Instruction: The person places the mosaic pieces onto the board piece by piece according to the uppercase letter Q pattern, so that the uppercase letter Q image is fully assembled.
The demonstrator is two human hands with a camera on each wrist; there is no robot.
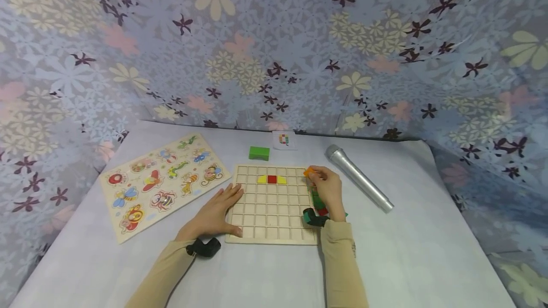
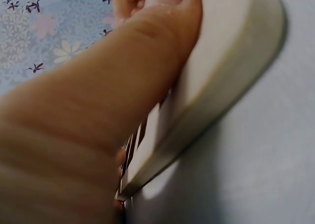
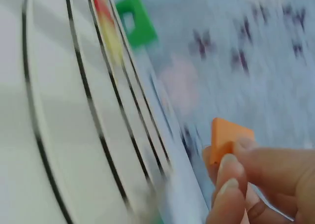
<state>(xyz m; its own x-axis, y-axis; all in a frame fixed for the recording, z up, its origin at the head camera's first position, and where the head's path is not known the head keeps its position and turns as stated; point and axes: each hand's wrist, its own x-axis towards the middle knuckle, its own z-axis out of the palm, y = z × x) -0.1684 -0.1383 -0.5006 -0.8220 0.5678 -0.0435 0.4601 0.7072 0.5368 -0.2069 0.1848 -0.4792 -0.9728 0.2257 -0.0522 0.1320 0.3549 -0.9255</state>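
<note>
My right hand (image 1: 329, 188) pinches a small orange tile (image 3: 227, 133) between thumb and fingertips, above the upper right corner of a wooden grid board (image 1: 271, 241). The tile is clear of the board in the right wrist view. In the grid's upper part lies a red square tile (image 1: 272, 179), flanked by a yellow tile (image 1: 261, 179) and another yellow tile (image 1: 282, 180). My left hand (image 1: 213, 214) rests on the board's left edge, fingers spread. Its thumb (image 2: 147, 42) lies on the board near the front corner. Green and red tiles (image 1: 318, 199) lie by the right edge, partly hidden by my right hand.
A green block (image 1: 259, 153) and a small card with a coloured tile pattern (image 1: 284, 140) are behind the board. To the right lies a silver microphone (image 1: 359, 177). An insect peg puzzle (image 1: 164, 184) is at the left. Flowered cloth (image 1: 274, 51) hangs behind the table.
</note>
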